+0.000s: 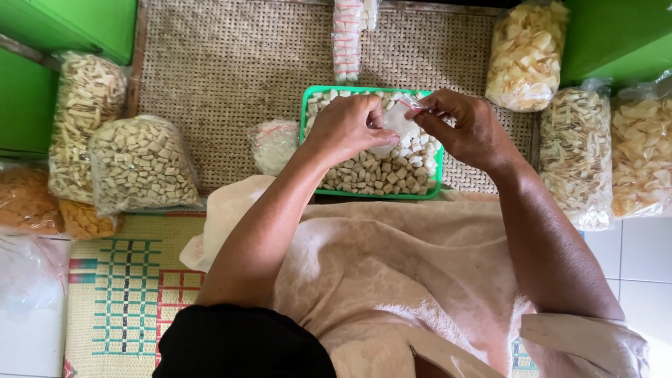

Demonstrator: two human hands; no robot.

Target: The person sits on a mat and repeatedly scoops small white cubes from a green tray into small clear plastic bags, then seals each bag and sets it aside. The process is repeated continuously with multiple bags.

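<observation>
Pouch (395, 120), small and clear, sits pinched between both hands just above the green tray (305, 115). Left hand (348, 127) has its grip closed on the pouch's left side, fingers curled over it. Right hand (467, 129) has its grip closed on the pouch's upper right corner, where a thin red strip shows at the fingertips. How full the pouch is cannot be told. Pale snack cubes (381, 175) fill the tray, which rests on a woven mat (224, 63) in front of the person's lap. A small filled packet (273, 145) lies just beside the tray's left wall. A strip of little packets (347, 38) hangs down above the tray. Big bags of snacks stand on both sides: a bag of cubes (142, 164) and a bag of sticks (85, 105) on the left, a bag of chips (526, 54) and more bags (577, 154) on the right.
</observation>
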